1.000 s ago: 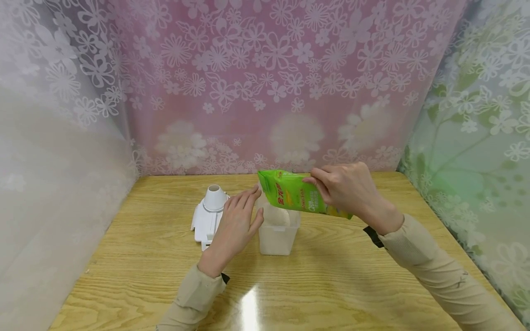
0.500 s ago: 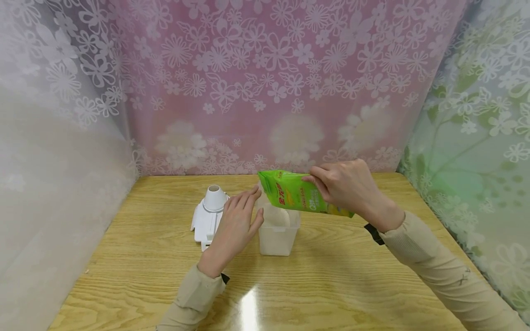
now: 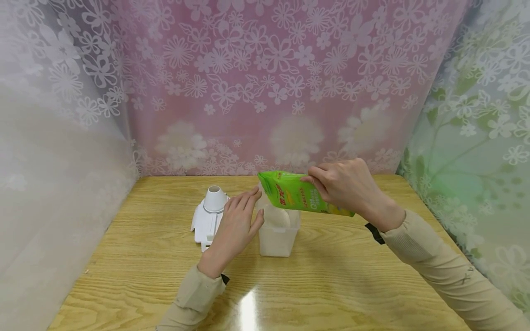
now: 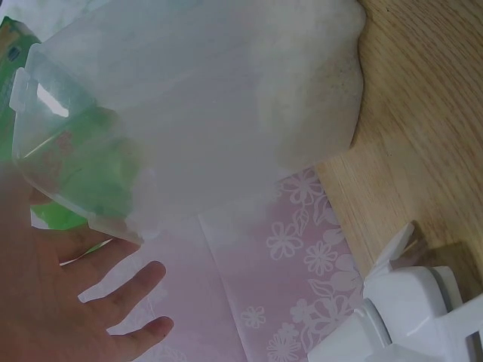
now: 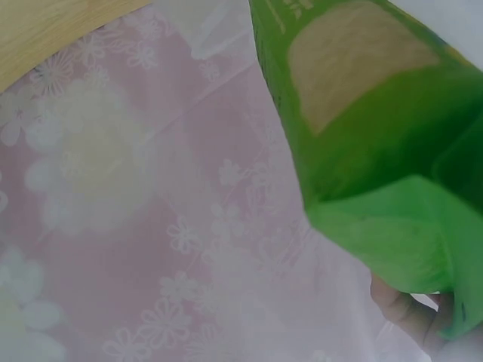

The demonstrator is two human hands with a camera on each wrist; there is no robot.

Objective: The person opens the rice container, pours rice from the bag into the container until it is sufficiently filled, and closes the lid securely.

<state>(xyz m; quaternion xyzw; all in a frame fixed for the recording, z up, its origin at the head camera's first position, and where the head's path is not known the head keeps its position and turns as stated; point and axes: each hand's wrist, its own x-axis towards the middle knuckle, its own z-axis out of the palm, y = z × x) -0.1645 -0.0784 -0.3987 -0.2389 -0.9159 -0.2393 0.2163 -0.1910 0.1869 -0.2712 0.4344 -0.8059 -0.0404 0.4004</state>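
green bag (image 3: 285,192): tilted, in right fingers (image 3: 319,173) | translucent container (image 3: 276,242): pale contents (image 3: 278,217)

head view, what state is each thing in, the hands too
box: upright, uncovered, partly filled with pale stuff
bag: on its side, one end over the box
white part: on the table, cone up
right hand: gripping the bag
left hand: fingers extended by the bag's end, contact unclear

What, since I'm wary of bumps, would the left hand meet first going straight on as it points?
The green bag, most likely: in the head view, the left hand points at its left end. Depth is unclear, so the container might come first.
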